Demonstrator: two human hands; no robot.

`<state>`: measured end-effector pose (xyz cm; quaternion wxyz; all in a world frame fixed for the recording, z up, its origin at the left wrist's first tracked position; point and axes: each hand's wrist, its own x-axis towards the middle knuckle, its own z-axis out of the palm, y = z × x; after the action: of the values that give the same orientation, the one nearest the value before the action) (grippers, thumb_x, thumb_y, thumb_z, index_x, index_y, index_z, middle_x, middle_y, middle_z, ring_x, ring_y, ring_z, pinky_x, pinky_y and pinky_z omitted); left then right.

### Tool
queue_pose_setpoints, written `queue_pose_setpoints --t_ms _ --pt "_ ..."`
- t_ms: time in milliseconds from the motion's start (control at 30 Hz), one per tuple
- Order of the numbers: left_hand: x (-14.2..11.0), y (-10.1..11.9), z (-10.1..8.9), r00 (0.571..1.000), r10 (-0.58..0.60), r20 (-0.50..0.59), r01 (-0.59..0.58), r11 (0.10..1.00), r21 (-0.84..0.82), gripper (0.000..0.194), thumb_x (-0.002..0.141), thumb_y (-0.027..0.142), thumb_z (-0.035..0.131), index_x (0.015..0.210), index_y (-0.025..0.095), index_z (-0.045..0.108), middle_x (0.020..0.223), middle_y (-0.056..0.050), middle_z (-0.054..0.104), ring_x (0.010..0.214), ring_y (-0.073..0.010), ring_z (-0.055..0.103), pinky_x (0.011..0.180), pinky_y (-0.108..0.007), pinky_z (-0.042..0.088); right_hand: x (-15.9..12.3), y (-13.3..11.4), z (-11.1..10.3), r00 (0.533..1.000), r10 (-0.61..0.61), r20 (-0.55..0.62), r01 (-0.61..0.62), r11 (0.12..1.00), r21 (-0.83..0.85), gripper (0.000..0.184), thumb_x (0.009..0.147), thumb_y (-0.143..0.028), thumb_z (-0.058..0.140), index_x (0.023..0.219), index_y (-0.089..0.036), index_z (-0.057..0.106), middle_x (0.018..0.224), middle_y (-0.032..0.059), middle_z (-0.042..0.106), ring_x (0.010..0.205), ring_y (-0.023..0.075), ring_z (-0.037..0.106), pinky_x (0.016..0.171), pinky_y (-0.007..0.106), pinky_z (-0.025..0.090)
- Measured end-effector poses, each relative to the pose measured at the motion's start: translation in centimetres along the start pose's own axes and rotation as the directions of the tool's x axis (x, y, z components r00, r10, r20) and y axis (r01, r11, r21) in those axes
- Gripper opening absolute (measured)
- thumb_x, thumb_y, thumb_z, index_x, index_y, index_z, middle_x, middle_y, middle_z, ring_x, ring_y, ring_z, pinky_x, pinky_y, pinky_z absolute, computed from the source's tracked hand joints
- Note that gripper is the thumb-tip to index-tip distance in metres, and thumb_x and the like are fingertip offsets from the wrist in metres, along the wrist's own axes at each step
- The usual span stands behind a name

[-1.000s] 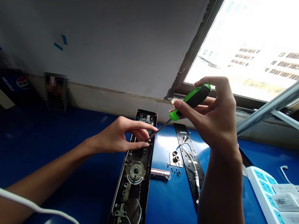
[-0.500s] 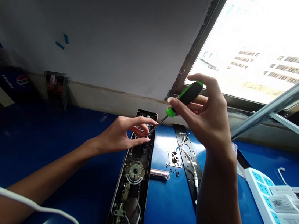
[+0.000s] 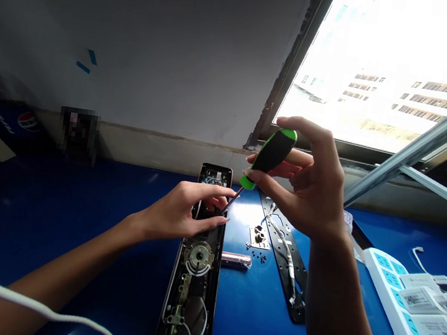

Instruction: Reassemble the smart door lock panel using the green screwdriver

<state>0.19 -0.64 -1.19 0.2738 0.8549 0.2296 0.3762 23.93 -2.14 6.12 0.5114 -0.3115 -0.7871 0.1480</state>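
My right hand [image 3: 308, 185] is closed around the black and green handle of a screwdriver [image 3: 270, 154]. The metal shaft slants down and left into the upper part of a long, narrow black housing, which looks like an opened door lock [image 3: 195, 285]. My left hand [image 3: 182, 211] reaches over that housing from the left, thumb and index finger apart on either side of the shaft. Its fingers hide the screwdriver's tip. Below them, a round metal part [image 3: 199, 255] and a white wire show inside the housing.
Right of the housing lie a wrapped cylinder [image 3: 236, 261], small screws [image 3: 263, 259], a metal plate [image 3: 259, 237] and a long black plate [image 3: 289, 274] with a white cable. Farther right is a white power strip [image 3: 387, 301] with plugs. A white cable [image 3: 41, 308] crosses the lower left.
The screwdriver handle and my right hand have come slightly down. My left thumb and index finger are farther apart. The whole view has shifted a little.
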Motion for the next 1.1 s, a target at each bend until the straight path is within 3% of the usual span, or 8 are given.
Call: queue_pose_setpoints --t_ms 100,300,800,1100 --pt "0.2 0.6 -0.7 0.997 0.029 0.071 -0.033 0.998 0.050 0.038 0.095 0.015 0.067 0.133 0.018 0.068 0.117 -0.008 0.075 0.099 -0.0178 0.072 0.087 -0.031 0.062 -0.3 -0.1 -0.1 0.999 -0.017 0.029 0.017 1.000 0.006 0.071 0.080 -0.019 0.082 0.142 -0.034 0.051 0.118 0.0021 0.072 0.100 0.0263 0.077 0.088 0.047 0.070" --pt "0.1 0.4 -1.4 0.993 0.006 0.118 -0.017 0.996 0.092 0.041 0.090 0.006 0.060 0.128 0.016 0.071 0.113 -0.007 0.075 0.095 -0.0172 0.070 0.069 -0.025 0.058 -0.6 -0.3 0.6 0.989 -0.100 0.110 0.099 0.995 0.015 0.060 0.086 -0.017 0.078 0.140 -0.028 0.053 0.107 -0.0004 0.075 0.095 0.0205 0.078 0.088 0.038 0.071" --pt "0.1 -0.3 -1.4 0.995 0.012 0.100 -0.027 0.989 0.149 0.032 0.091 0.008 0.060 0.119 0.016 0.075 0.107 -0.007 0.075 0.090 -0.0161 0.070 0.074 -0.027 0.056 -0.5 -0.1 1.7 0.975 -0.177 0.134 0.192 0.975 -0.115 0.056 0.089 -0.012 0.074 0.139 -0.028 0.055 0.128 0.0002 0.073 0.091 0.0132 0.076 0.085 0.026 0.068" --pt "0.2 -0.3 -1.3 0.995 0.001 0.100 -0.014 0.990 0.139 0.032 0.090 0.009 0.060 0.118 0.017 0.075 0.107 -0.007 0.075 0.091 -0.0174 0.070 0.072 -0.027 0.057 -0.7 0.0 1.7 0.977 -0.179 0.113 0.194 0.970 -0.143 0.057 0.087 -0.012 0.074 0.139 -0.027 0.055 0.110 -0.0003 0.075 0.088 0.0146 0.076 0.082 0.028 0.069"
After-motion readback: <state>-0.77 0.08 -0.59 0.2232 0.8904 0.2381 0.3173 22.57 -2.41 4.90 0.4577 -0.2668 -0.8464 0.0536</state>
